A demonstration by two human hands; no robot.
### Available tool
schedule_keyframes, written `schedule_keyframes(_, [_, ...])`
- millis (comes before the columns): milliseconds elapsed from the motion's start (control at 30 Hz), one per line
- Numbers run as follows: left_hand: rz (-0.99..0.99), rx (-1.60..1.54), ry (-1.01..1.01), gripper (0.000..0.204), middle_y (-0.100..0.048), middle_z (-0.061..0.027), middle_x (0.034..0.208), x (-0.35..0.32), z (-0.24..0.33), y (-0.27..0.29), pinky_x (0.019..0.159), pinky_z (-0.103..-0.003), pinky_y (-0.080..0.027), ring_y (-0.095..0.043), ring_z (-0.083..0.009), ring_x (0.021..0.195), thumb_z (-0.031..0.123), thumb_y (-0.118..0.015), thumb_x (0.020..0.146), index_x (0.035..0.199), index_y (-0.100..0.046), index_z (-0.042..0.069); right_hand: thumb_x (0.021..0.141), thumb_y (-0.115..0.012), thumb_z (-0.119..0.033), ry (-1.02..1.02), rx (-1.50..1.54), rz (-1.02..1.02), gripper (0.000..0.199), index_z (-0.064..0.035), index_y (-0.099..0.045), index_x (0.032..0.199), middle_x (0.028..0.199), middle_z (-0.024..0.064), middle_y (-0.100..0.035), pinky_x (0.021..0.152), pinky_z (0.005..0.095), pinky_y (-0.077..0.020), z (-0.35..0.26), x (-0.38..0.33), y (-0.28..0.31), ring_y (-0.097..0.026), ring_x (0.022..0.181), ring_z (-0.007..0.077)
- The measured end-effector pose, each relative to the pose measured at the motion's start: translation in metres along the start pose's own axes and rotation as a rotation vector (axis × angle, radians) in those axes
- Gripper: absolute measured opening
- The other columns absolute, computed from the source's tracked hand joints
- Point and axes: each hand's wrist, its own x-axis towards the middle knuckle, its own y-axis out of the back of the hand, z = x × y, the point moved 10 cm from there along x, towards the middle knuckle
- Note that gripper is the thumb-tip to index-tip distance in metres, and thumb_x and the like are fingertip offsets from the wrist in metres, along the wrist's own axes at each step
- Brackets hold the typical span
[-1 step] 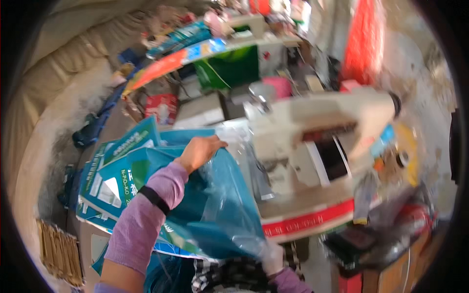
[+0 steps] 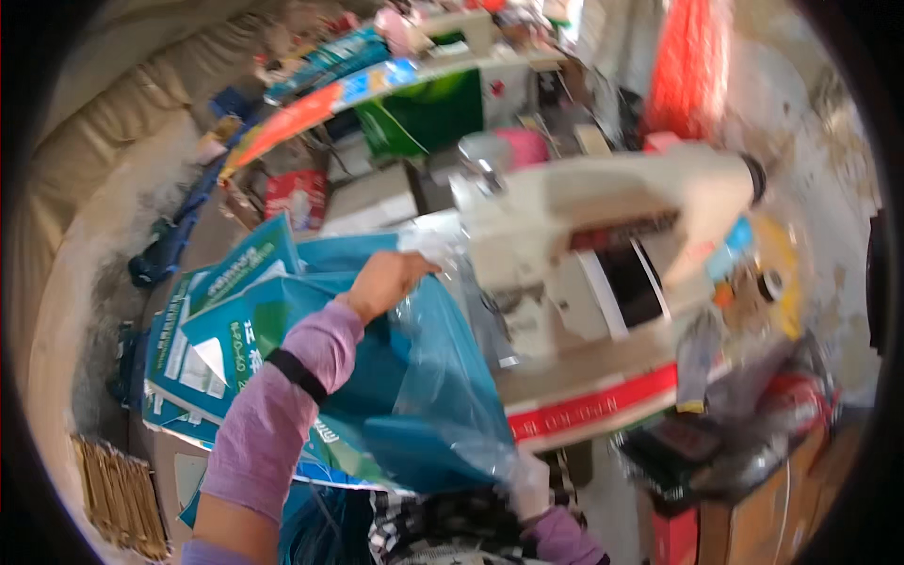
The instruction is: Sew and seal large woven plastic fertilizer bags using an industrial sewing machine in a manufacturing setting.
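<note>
A teal printed bag (image 2: 438,447) with a clear plastic liner (image 2: 428,344) spreads across my front, its mouth pulled wide. My left hand (image 2: 388,281) pinches the far edge of it, close to the needle end of a cream sewing machine (image 2: 603,188). Low in the picture, my right hand (image 2: 532,482) grips the near right corner of the liner; film partly covers its fingers. More teal printed bags (image 2: 212,330) lie stacked under my left arm.
Right of the machine are small spools (image 2: 770,285) and a dark plastic-wrapped bundle (image 2: 673,457) by a cardboard box (image 2: 763,504). Red strands (image 2: 692,75) hang at the back right. A red box (image 2: 295,200) sits beyond the bags. Folded brown material (image 2: 118,494) lies lower left.
The view has shifted a little, so the sewing machine and background sit slightly further left and higher. Both hands keep their hold on the bag and liner.
</note>
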Motion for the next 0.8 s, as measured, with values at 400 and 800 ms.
schedule_keyframes(400, [0.134, -0.453, 0.17, 0.024, -0.072, -0.0117, 0.079, 0.02, -0.016, -0.093, 0.067, -0.032, -0.055, -0.069, -0.0259, 0.072, -0.014, -0.055, 0.065, 0.071, -0.07, 0.004, 0.083, -0.075, -0.021, 0.539, -1.02, 0.166, 0.042, -0.002, -0.068, 0.119, 0.093, 0.0154, -0.073, 0.08, 0.0296, -0.0529, -0.032, -0.009, 0.025, -0.07, 0.087, 0.0159])
schedule_keyframes(800, [-0.043, -0.338, -0.04, 0.027, -0.072, -0.0088, 0.086, 0.023, 0.035, -0.085, 0.071, -0.041, -0.055, -0.067, -0.0308, 0.076, -0.001, -0.063, 0.071, 0.089, -0.073, 0.016, 0.089, -0.073, -0.028, 0.0, 0.006, 0.093, 0.035, -0.0021, -0.072, 0.113, 0.102, 0.0135, -0.075, 0.082, 0.0259, -0.053, 0.01, -0.041, 0.056, -0.068, 0.086, 0.0109])
